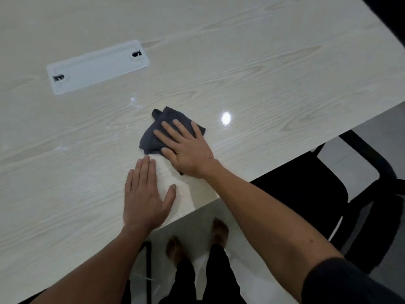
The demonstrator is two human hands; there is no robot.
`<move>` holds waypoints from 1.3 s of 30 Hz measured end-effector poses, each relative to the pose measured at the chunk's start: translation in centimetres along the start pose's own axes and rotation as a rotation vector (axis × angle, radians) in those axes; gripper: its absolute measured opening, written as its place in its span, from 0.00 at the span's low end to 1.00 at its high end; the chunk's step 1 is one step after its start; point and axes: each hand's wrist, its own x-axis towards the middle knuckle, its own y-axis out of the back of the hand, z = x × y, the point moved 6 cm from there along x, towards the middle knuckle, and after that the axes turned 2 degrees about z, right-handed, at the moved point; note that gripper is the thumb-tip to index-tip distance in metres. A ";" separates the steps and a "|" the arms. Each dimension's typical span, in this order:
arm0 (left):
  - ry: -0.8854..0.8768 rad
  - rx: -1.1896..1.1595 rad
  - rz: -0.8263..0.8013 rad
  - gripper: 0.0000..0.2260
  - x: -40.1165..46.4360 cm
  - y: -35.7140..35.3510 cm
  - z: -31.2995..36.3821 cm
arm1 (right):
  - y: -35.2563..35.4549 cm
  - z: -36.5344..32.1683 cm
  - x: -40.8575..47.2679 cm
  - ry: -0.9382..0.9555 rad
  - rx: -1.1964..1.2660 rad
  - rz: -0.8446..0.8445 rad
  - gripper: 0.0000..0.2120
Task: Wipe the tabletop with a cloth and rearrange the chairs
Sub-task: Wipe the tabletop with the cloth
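The right hand (188, 150) lies flat on a dark cloth (162, 130), with the fingers spread out and pressing down on it. It is not pinching or squeezing the cloth; the palm and fingers just sit on top. The cloth is folded and bunched, and it rests on the pale wooden tabletop (263, 62), near the edge closest to the person. The left hand (145, 196) is also flat and open, with the fingers close together and the thumb sticking out. It rests on the bare table just beside the cloth and holds nothing. A white cover plate (97, 66) is set into the table, well apart from the hands. A few little white specks lie on the table between the plate and the cloth. A black chair (324, 200) stands at the table's edge, on the person's right.
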 end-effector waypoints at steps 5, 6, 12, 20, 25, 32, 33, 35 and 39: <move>-0.004 -0.028 0.003 0.39 0.0 0.0 0.3 | 4.2 13.4 -1.7 -0.322 -0.017 0.098 0.28; -0.003 -0.035 0.003 0.40 0.0 -0.1 0.2 | 4.9 16.3 -2.7 -0.441 -0.001 0.107 0.28; -0.004 -0.062 0.013 0.39 -0.1 0.0 0.3 | 5.3 18.6 -7.6 -0.999 0.139 0.232 0.30; -0.006 -0.079 0.016 0.33 -0.1 0.1 0.2 | -1.6 -2.9 -3.9 -0.288 0.059 0.177 0.28; -0.026 -0.075 0.018 0.33 0.0 0.4 0.5 | 1.3 7.9 -5.3 -0.205 -0.002 0.176 0.27; -0.027 -0.084 0.017 0.32 0.0 0.0 0.5 | 6.2 24.6 -13.8 -0.980 0.115 0.207 0.29; -0.024 -0.086 0.014 0.32 -0.1 0.0 0.4 | 5.7 23.0 -13.7 -1.023 0.117 0.228 0.30; -0.023 -0.088 0.010 0.32 -0.1 0.0 0.3 | 4.0 17.8 -12.3 -1.007 0.109 0.258 0.30; -0.027 -0.121 0.033 0.31 -0.1 0.2 0.5 | 0.0 3.9 -9.1 -0.646 0.079 0.239 0.30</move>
